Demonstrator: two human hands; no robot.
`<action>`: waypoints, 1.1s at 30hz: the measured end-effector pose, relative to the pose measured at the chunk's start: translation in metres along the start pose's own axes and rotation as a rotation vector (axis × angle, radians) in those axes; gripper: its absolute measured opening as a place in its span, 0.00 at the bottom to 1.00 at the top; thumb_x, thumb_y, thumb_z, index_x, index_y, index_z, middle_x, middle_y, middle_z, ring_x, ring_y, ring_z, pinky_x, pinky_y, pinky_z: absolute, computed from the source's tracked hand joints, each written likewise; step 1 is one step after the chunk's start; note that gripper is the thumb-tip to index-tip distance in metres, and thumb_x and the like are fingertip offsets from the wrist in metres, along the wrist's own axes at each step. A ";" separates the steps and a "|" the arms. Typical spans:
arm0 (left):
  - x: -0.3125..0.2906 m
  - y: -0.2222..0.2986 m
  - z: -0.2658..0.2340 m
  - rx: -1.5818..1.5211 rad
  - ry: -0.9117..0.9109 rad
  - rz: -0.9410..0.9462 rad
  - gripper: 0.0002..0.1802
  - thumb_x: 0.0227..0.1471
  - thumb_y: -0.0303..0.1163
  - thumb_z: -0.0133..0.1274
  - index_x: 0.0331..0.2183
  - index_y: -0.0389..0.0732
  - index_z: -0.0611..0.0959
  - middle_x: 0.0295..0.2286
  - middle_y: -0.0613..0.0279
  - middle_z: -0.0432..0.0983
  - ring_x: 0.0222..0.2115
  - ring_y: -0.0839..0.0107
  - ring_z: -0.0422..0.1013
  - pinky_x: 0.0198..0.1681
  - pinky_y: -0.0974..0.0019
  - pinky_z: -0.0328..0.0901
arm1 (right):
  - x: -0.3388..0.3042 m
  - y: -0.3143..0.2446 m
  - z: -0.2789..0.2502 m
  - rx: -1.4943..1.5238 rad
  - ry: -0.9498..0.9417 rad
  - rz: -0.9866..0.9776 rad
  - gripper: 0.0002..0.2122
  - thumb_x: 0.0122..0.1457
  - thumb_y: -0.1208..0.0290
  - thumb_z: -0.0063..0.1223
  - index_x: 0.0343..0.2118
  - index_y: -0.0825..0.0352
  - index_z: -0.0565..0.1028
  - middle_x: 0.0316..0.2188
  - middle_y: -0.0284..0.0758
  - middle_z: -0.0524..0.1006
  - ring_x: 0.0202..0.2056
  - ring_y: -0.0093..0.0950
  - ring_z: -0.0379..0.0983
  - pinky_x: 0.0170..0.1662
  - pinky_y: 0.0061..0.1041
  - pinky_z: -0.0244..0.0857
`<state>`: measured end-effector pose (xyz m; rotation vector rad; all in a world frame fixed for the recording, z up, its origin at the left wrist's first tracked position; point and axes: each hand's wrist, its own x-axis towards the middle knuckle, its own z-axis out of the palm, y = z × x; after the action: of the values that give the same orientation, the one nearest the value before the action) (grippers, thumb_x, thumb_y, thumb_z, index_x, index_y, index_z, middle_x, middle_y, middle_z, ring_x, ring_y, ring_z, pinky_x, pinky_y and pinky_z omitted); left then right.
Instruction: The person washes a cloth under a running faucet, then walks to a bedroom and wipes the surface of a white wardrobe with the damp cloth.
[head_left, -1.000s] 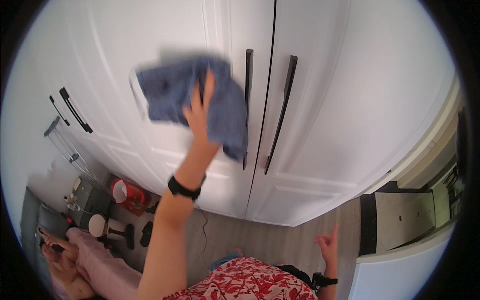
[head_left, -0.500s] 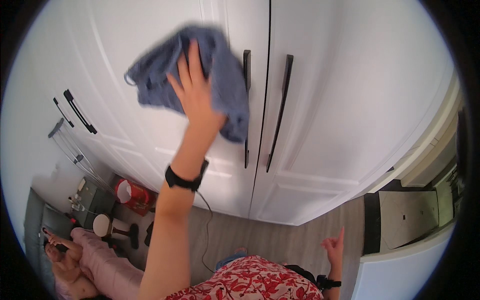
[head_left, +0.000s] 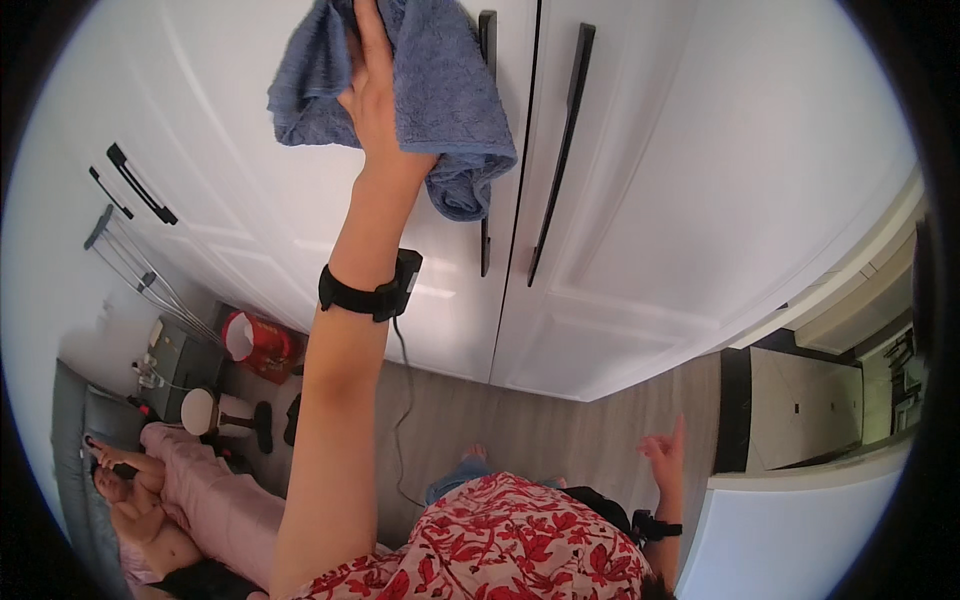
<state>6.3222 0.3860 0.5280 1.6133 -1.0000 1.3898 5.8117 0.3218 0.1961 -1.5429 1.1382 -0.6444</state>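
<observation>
Pressing flat against a white wardrobe door (head_left: pixel 300 180), the blue towel (head_left: pixel 440 90) sits high in the view, just left of the black vertical door handles (head_left: pixel 565 150) and partly covering one of them. The left hand (head_left: pixel 375 95) lies on the towel with fingers extended, holding it to the panel; a black wristband (head_left: pixel 365 295) circles the raised forearm. The right hand (head_left: pixel 668 455) hangs low beside the red floral garment (head_left: pixel 500 545), fingers spread and holding nothing. Below lie the wood-look floor (head_left: pixel 540 430), a red container (head_left: pixel 262 340), and another person reclining (head_left: pixel 170 500) at lower left.
</observation>
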 end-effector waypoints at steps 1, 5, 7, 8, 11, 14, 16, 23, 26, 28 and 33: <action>-0.006 0.002 0.008 0.045 -0.016 0.017 0.49 0.45 0.43 0.53 0.60 0.42 0.43 0.55 0.42 0.51 0.57 0.51 0.48 0.55 0.36 0.34 | 0.004 0.000 0.004 0.044 -0.015 -0.006 0.38 0.52 0.80 0.48 0.61 0.65 0.37 0.27 0.40 0.73 0.26 0.28 0.73 0.32 0.26 0.70; -0.099 -0.004 0.021 0.073 -0.148 -0.046 0.25 0.44 0.29 0.48 0.48 0.44 0.73 0.57 0.52 0.52 0.51 0.53 0.60 0.52 0.55 0.54 | 0.007 0.009 0.016 0.030 -0.067 -0.043 0.38 0.53 0.80 0.48 0.61 0.65 0.36 0.28 0.41 0.73 0.27 0.28 0.73 0.33 0.27 0.71; -0.186 -0.018 0.018 0.005 -0.397 -0.037 0.21 0.43 0.27 0.47 0.43 0.45 0.78 0.56 0.53 0.53 0.53 0.52 0.57 0.56 0.54 0.51 | 0.005 0.004 0.024 0.022 -0.088 -0.004 0.39 0.52 0.80 0.48 0.61 0.64 0.35 0.28 0.40 0.73 0.28 0.29 0.73 0.33 0.28 0.71; -0.220 -0.016 0.018 -0.084 -0.252 -0.019 0.21 0.41 0.27 0.48 0.42 0.46 0.78 0.56 0.54 0.54 0.49 0.54 0.63 0.54 0.60 0.55 | 0.004 0.004 0.024 0.017 -0.087 -0.002 0.39 0.52 0.80 0.48 0.61 0.64 0.35 0.28 0.40 0.73 0.28 0.29 0.73 0.33 0.28 0.71; -0.302 0.009 -0.001 -0.117 -1.248 -0.522 0.23 0.40 0.26 0.48 0.43 0.48 0.77 0.56 0.53 0.54 0.40 0.57 0.71 0.45 0.62 0.64 | -0.001 0.006 0.014 0.003 -0.110 0.028 0.40 0.52 0.81 0.48 0.61 0.62 0.34 0.27 0.40 0.74 0.28 0.28 0.73 0.33 0.28 0.71; -0.404 -0.025 -0.009 -0.087 -0.801 -0.081 0.20 0.41 0.30 0.50 0.41 0.55 0.77 0.52 0.51 0.60 0.44 0.52 0.68 0.47 0.53 0.62 | 0.003 -0.009 0.022 -0.014 -0.160 0.019 0.39 0.52 0.80 0.48 0.61 0.61 0.35 0.27 0.40 0.74 0.28 0.27 0.73 0.32 0.26 0.71; -0.408 -0.018 -0.006 -0.001 -0.583 -0.009 0.17 0.42 0.31 0.52 0.39 0.47 0.76 0.52 0.39 0.58 0.39 0.52 0.71 0.41 0.61 0.67 | 0.002 -0.002 0.015 -0.001 -0.103 0.000 0.39 0.52 0.80 0.48 0.61 0.61 0.36 0.27 0.38 0.74 0.27 0.27 0.73 0.32 0.25 0.70; -0.214 -0.007 0.019 -0.246 -0.176 -0.497 0.27 0.42 0.22 0.46 0.48 0.29 0.65 0.56 0.31 0.37 0.43 0.41 0.64 0.34 0.58 0.65 | 0.027 -0.045 -0.009 -0.032 -0.195 -0.046 0.38 0.53 0.79 0.48 0.62 0.61 0.38 0.28 0.37 0.74 0.27 0.25 0.72 0.33 0.24 0.68; -0.201 0.003 0.022 -0.140 -0.109 -0.641 0.32 0.47 0.32 0.48 0.53 0.33 0.60 0.57 0.35 0.38 0.51 0.44 0.53 0.50 0.53 0.53 | 0.052 -0.069 -0.012 -0.183 -0.289 -0.222 0.38 0.52 0.80 0.49 0.62 0.63 0.38 0.29 0.36 0.74 0.29 0.24 0.72 0.35 0.23 0.68; -0.227 0.024 0.032 -0.115 -0.133 -0.801 0.31 0.50 0.35 0.48 0.54 0.35 0.61 0.57 0.38 0.39 0.58 0.44 0.38 0.59 0.50 0.38 | 0.072 -0.107 0.000 -0.279 -0.342 -0.307 0.38 0.50 0.80 0.49 0.61 0.64 0.40 0.31 0.38 0.74 0.31 0.27 0.73 0.36 0.24 0.67; -0.340 0.033 0.048 -0.051 -0.215 -0.837 0.35 0.47 0.34 0.51 0.55 0.33 0.59 0.59 0.43 0.35 0.59 0.46 0.37 0.60 0.57 0.37 | 0.097 -0.224 0.088 -0.671 -0.429 -0.924 0.31 0.46 0.81 0.49 0.56 0.68 0.55 0.48 0.49 0.67 0.49 0.45 0.65 0.50 0.39 0.60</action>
<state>6.2782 0.3554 0.1876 1.8534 -0.3634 0.6252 5.9995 0.2673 0.3668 -2.6643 0.2466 -0.4759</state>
